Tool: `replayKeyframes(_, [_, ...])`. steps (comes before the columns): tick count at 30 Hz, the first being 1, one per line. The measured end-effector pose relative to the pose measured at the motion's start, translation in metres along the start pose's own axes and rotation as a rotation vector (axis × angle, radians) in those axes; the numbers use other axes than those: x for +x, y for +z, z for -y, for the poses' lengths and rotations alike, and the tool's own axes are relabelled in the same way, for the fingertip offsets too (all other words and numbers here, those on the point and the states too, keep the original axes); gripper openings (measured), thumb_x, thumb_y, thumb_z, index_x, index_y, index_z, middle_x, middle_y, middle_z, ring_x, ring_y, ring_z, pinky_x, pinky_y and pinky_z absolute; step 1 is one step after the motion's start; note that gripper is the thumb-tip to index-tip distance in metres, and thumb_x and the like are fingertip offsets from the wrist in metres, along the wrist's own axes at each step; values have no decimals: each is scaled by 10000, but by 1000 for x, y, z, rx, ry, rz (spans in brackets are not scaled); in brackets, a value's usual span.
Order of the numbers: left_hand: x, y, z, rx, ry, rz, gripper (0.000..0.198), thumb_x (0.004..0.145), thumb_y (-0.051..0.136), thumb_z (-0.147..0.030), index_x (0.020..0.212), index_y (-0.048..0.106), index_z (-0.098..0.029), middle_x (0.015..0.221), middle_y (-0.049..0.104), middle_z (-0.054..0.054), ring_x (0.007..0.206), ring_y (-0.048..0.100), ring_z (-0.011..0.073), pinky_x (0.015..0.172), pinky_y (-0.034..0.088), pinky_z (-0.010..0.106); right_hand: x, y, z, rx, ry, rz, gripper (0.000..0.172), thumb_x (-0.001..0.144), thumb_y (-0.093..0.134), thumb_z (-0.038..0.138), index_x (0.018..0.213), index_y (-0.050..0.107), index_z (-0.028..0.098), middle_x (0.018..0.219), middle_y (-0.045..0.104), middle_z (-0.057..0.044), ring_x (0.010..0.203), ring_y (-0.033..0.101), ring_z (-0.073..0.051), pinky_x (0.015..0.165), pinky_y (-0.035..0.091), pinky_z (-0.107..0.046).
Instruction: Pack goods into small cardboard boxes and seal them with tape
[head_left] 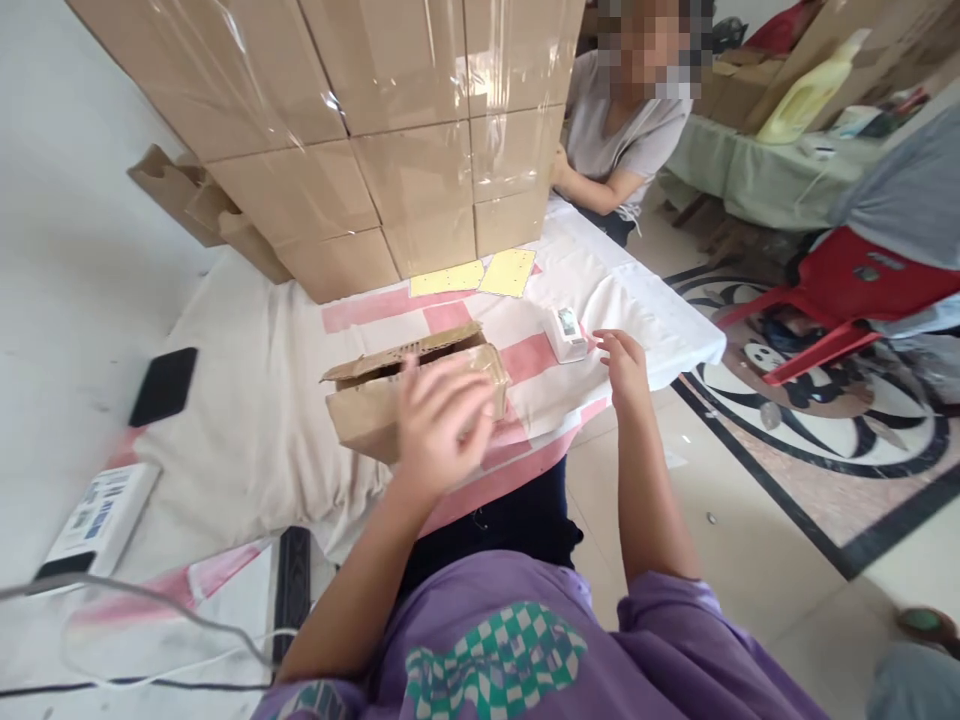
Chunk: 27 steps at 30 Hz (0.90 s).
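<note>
My left hand [444,425] is raised in front of an open brown cardboard box [367,415], hiding part of its near side. Its fingers are loosely bent and apart, a little blurred, with nothing visible in them. The box has its top flaps standing up, and its inside is mostly dark. My right hand [624,365] hovers by the table's right side with fingers stretched out, holding nothing. Just left of its fingertips sits a small white box [566,335] with a picture on its top. I cannot tell whether the fingertips touch it.
Taped cartons [412,180] are stacked along the table's back. Yellow paper sheets [510,273] lie at their foot. A black flat object [163,386] and a white printed box [101,515] are at left. Another person [630,140] is behind the table; a red chair [862,275] stands right.
</note>
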<state>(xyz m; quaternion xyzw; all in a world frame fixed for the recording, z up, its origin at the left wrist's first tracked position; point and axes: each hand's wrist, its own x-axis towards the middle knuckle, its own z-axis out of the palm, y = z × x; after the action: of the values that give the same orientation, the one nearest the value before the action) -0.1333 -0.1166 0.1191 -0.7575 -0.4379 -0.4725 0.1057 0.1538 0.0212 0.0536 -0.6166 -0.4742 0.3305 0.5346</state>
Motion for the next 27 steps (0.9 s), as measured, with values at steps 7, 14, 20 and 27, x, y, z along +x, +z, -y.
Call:
replayKeyframes(7, [5,131,-18,-176,213,287,275,990,555,-153,1183,725,-250,1306,739,47,1309,646,218,1304,278,488,45,4,2,-172,120,195,495,869,534,658,734,713,216,809,688,-64,915,631,-247,896,478,-390])
replayKeyframes(14, [24,213,-5,-106,-356,502,984,829,797,-249,1650,255,-209,1734,202,208,1579,253,461,1229,346,626,59,5,9,-165,310,316,265,753,725,461,685,708,206,773,660,-29,752,587,-176,758,479,-331])
replayKeyframes(20, [53,247,32,-319,-549,620,1204,733,871,-340,1670,131,-182,1710,243,217,1582,251,417,1290,223,585,67,4,15,-218,385,429,200,714,770,416,664,719,229,816,678,-46,864,596,-210,772,488,-322])
replayKeyframes(27, [46,250,50,-421,-446,557,1206,683,881,-334,1661,186,-209,1544,437,184,1417,421,397,1244,293,550,64,15,18,-321,403,425,258,695,791,445,629,668,228,779,645,-43,830,585,-211,782,490,-346])
